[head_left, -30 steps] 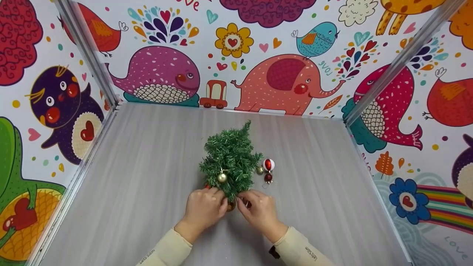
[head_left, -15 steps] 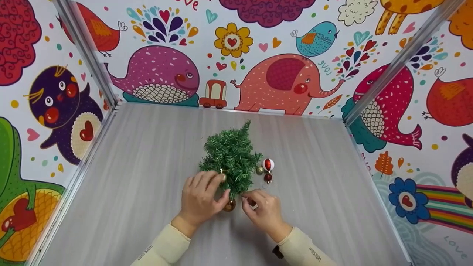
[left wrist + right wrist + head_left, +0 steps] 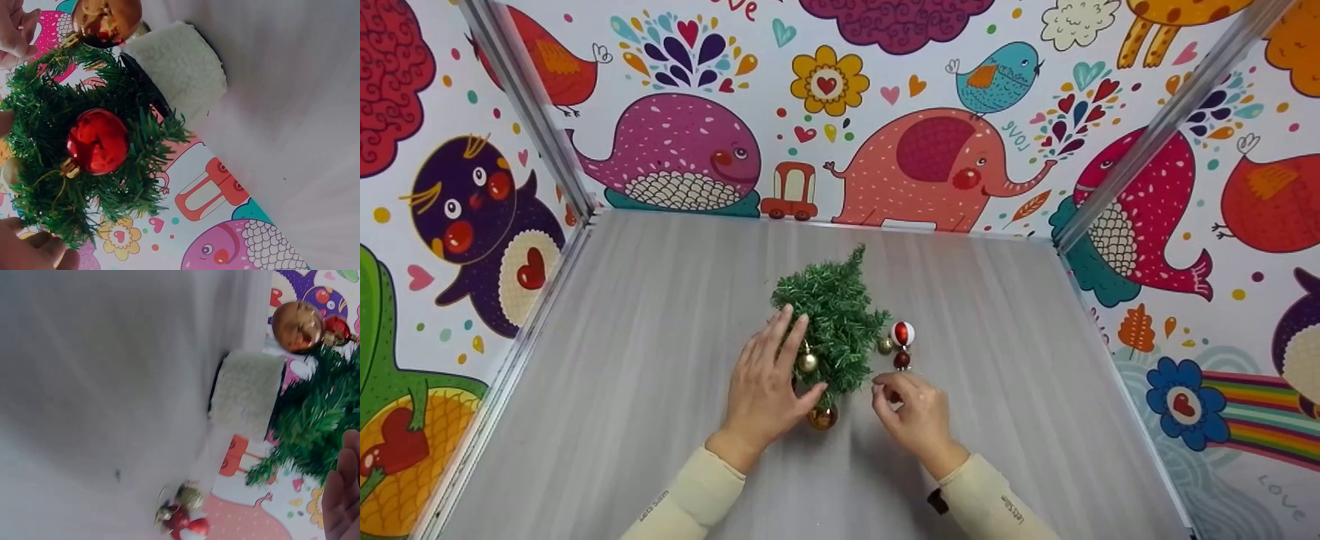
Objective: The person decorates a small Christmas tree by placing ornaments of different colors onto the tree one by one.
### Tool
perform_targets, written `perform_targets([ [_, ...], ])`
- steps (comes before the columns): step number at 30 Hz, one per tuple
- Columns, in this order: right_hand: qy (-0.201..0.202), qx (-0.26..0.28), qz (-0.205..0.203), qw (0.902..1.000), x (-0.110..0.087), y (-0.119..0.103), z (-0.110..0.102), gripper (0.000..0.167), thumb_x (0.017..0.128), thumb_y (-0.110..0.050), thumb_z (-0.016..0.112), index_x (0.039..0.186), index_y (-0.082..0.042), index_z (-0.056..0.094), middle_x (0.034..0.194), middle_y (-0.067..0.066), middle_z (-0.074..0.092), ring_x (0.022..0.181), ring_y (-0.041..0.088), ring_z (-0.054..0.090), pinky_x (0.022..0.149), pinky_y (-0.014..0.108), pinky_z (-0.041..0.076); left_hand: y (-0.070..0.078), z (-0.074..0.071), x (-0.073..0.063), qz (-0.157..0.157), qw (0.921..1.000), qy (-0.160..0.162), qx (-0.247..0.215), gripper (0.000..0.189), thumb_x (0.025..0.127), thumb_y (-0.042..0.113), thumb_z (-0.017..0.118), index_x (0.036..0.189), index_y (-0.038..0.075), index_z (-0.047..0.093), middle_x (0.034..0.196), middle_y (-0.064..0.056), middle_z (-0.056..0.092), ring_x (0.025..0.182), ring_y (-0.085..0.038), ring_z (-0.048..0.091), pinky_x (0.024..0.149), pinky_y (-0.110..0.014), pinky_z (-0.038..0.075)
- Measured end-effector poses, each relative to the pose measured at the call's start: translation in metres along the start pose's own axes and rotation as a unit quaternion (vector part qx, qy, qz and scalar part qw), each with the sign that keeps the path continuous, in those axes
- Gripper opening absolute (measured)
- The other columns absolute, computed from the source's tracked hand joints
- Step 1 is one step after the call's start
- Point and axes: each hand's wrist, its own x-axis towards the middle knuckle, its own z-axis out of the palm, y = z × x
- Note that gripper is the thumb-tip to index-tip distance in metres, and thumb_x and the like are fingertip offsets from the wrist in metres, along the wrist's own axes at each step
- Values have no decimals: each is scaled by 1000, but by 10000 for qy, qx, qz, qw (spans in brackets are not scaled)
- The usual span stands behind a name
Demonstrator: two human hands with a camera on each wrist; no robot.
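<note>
A small green Christmas tree (image 3: 844, 322) stands mid-table on a white fuzzy base (image 3: 247, 394). My left hand (image 3: 761, 382) is at its left side, fingers straight and spread, a gold bauble (image 3: 808, 362) beside them. From the near branches hangs a copper bauble (image 3: 822, 418). The left wrist view shows a shiny red bauble (image 3: 98, 140) on the tree as well. Just off the tree's right side, my right hand (image 3: 921, 412) has thumb and forefinger pinched together, with a dark red bauble (image 3: 894, 397) partly hidden under them.
Right of the tree lie a red-and-white striped bauble (image 3: 902, 333), a small gold bauble (image 3: 885, 345) and a dark red one (image 3: 902, 359). Printed cartoon walls (image 3: 682, 150) with metal corner posts (image 3: 544, 112) enclose the grey table (image 3: 660, 315).
My left hand has let go of the lower branches and moved up, its fingers straightening along the tree's left side. My right hand has drawn away rightward with the dark red bauble.
</note>
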Motion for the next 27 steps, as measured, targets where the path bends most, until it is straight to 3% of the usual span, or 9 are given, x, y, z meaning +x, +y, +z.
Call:
perform_targets([
  [8, -282, -456, 747, 9958, -9, 27, -5, 24, 78, -11, 75, 101, -15, 72, 85, -4, 66, 67, 13, 62, 51, 26, 49, 0, -1, 1, 12, 10000, -90, 23, 109, 71, 46, 86, 157, 11, 28, 157, -16, 32, 141, -31, 36, 110, -48, 34],
  [16, -674, -736, 1561, 9827, -23, 57, -11, 34, 79, -16, 77, 112, -14, 69, 95, -4, 66, 80, 17, 65, 56, 35, 51, -1, -1, 1, 38, 9999, -117, 24, 109, 72, 45, 86, 157, 10, 27, 159, -16, 30, 142, -29, 35, 111, -47, 34],
  [21, -900, -770, 2170, 9690, -27, 74, -11, 34, 81, -17, 76, 114, -12, 68, 97, 0, 66, 84, 25, 67, 61, 41, 52, -1, 0, -1, 70, 9999, -94, 69, 107, 73, 44, 86, 158, 11, 28, 159, -16, 30, 142, -28, 35, 109, -47, 36],
  [27, -1267, -767, 2939, 9443, -26, 90, -7, 34, 84, -22, 76, 115, -10, 67, 99, 2, 68, 88, 23, 67, 70, 44, 52, -1, 0, -2, 114, 9998, -135, 23, 106, 73, 42, 86, 157, 12, 29, 160, -16, 28, 141, -30, 36, 108, -49, 37],
])
